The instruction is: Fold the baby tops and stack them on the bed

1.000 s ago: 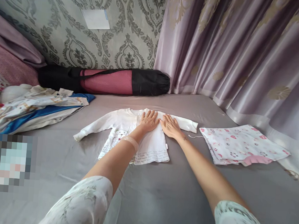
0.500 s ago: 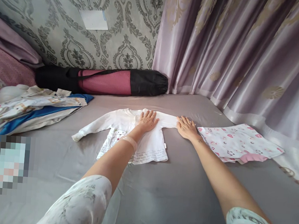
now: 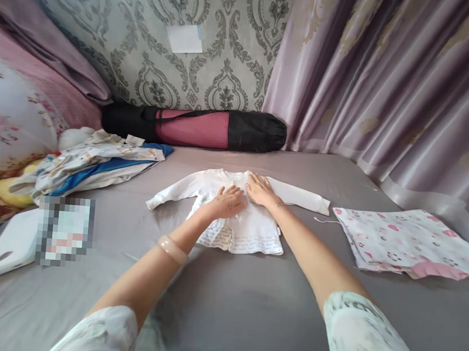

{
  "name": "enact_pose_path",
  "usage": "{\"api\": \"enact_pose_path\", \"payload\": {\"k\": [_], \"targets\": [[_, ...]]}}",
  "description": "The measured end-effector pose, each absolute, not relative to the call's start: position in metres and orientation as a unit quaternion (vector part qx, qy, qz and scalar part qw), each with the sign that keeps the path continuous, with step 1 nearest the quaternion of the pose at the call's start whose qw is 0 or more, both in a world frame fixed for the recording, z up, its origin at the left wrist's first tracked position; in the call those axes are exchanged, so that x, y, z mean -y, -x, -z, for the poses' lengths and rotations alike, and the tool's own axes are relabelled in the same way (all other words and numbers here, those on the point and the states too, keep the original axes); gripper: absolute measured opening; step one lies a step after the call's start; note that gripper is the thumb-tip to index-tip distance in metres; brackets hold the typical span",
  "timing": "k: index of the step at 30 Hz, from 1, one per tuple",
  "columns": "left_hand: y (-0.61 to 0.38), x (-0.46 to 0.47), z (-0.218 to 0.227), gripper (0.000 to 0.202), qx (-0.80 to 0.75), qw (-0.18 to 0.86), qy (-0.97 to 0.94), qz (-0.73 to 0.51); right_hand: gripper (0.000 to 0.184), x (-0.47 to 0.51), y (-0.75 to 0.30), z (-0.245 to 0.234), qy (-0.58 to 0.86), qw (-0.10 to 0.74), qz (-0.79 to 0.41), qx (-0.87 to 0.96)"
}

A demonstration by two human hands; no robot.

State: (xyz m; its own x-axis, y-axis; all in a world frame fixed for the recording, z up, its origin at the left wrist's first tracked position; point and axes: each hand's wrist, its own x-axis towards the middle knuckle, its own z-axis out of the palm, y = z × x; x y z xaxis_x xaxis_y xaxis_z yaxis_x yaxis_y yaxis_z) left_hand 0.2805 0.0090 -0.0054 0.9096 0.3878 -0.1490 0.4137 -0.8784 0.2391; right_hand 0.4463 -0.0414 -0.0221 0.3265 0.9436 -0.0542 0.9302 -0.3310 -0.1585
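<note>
A small white long-sleeved shirt (image 3: 250, 225) lies spread on the grey bed sheet (image 3: 240, 306), collar away from me and both sleeves stretched out sideways. Small print runs along its hem. My left hand (image 3: 228, 202) rests on the middle of the chest with its fingers spread, and its forearm hides part of the shirt's left side. Flat on the upper right of the chest, near the collar, is my right hand (image 3: 261, 189). Neither hand grips the cloth.
Right of the shirt lies a folded white cloth with pink prints (image 3: 404, 237). Rumpled clothes (image 3: 109, 160) are piled at the left, beside a flowered pillow (image 3: 12, 109). A white device (image 3: 10, 244) lies nearer. Along the wall stretches a black and pink rolled bag (image 3: 193, 128); curtains (image 3: 346, 98) hang at right.
My right hand has moved left from the right sleeve onto the shirt's chest. My left hand has slid down and slightly left on the shirt. The view has turned left.
</note>
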Motion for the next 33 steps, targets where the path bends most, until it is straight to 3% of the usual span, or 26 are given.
{"api": "enact_pose_path", "payload": {"k": [6,12,17,22,27,33], "targets": [[-0.195,-0.009,-0.005,0.052,-0.215,0.166,-0.962,0.04,0.065,0.0,-0.434,0.042,0.849,0.064,-0.063,0.521],[-0.131,-0.018,-0.015,0.051,-0.209,0.275,-0.933,-0.096,0.066,-0.001,-0.436,0.054,0.852,0.069,-0.034,0.517],[-0.101,-0.035,-0.021,0.045,-0.312,0.362,-0.856,-0.195,0.066,-0.003,-0.438,0.05,0.853,0.054,-0.048,0.517],[-0.08,-0.075,-0.011,0.04,-0.475,0.312,-0.766,-0.301,0.063,-0.006,-0.426,0.036,0.85,0.045,-0.04,0.523],[-0.074,-0.112,0.003,0.029,-0.583,0.255,-0.726,-0.26,0.06,-0.02,-0.383,0.027,0.775,0.061,-0.031,0.628],[-0.088,-0.118,0.009,0.025,-0.555,0.287,-0.757,-0.191,0.063,-0.053,-0.358,0.031,0.753,0.045,-0.086,0.651]]}}
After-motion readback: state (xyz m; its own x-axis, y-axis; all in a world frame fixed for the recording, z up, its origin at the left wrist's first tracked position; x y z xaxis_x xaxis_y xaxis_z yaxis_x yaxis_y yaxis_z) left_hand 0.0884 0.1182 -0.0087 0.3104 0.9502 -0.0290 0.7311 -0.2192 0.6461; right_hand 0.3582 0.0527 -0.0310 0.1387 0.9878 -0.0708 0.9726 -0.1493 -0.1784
